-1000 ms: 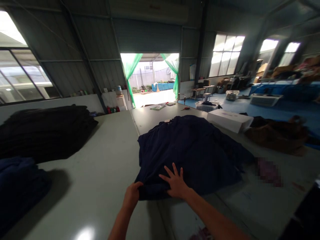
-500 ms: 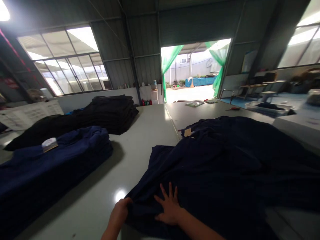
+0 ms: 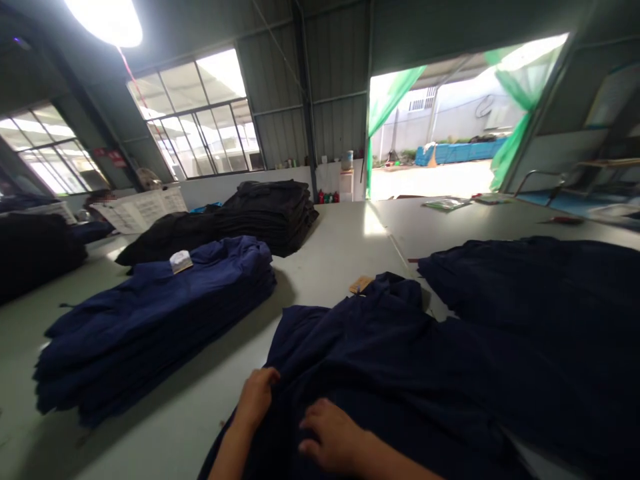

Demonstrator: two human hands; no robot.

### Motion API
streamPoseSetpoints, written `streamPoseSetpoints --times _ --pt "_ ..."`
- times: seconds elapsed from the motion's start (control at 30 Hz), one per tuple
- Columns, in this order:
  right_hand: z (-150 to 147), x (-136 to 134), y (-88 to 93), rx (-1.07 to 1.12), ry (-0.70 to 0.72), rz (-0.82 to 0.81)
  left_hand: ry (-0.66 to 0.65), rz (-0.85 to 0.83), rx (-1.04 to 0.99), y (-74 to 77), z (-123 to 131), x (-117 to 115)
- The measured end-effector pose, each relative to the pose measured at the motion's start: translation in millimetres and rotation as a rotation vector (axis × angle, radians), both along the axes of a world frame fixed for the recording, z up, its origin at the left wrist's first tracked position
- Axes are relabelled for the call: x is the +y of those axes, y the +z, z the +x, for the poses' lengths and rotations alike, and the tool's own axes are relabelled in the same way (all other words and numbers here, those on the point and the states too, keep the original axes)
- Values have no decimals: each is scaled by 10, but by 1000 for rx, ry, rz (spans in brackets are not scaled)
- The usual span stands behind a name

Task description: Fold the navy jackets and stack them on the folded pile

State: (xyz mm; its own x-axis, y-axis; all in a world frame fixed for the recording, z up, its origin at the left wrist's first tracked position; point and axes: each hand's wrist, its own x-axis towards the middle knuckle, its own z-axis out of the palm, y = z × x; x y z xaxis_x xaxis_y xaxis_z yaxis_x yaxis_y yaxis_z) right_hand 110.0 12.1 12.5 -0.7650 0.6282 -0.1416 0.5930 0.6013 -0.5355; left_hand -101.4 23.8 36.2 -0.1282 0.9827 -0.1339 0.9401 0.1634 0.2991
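A dark navy garment (image 3: 360, 347) lies loosely spread in front of me, with a tan tag (image 3: 361, 285) at its far end. My left hand (image 3: 257, 398) pinches the garment's left edge, fingers closed on the cloth. Lower and to the right, my right hand (image 3: 330, 430) rests over the same cloth, its fingers bent and its thumb apart from them. No fold of cloth shows between them. Right of this garment lies more navy cloth (image 3: 540, 287), partly overlapped by it.
On the left stands a stack of folded navy garments (image 3: 165, 313) with a white label (image 3: 181, 261) on top. Behind it is a pile of black garments (image 3: 270, 217). Plastic packets (image 3: 447, 204) lie on the far part of the pale table (image 3: 335, 247), before a doorway with green curtains.
My view has turned left. The tagged garment has shifted left, apart from the cloth at right. My right hand's spread fingers have bent, while the left still holds the edge.
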Motion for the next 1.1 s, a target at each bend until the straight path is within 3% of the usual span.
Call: streamPoseSetpoints --times 0.1,0.17,0.23,0.3,0.4,0.5,0.67,0.77,0.87,0.97,1.1 --pt "315 279 133 -23 -386 219 -180 142 -108 -158 300 365" --pt "589 484 143 -157 -634 328 -207 131 -134 -277 495 556" --pt "860 641 59 -358 -852 323 -160 24 -139 -386 652 679" --pt "1070 725 -99 -500 -979 210 -95 -109 -125 -477 742 730" --pt "1171 733 -364 -546 -1002 53 -35 -189 -63 -583 711 703" --pt "1011 709 -534 -515 -927 84 69 -179 -1 -681 469 618" --pt "514 768 -566 -385 -727 127 248 -179 86 -895 -143 497" --pt "361 807 -548 -351 -687 120 278 -179 102 -959 -317 466" --pt "449 786 -559 -354 -715 133 298 -205 60 -908 -208 443" --pt "719 678 -601 -399 -797 136 304 -250 34 -806 95 406" --pt "1107 447 -690 -468 -899 148 217 -274 20 -743 488 366"
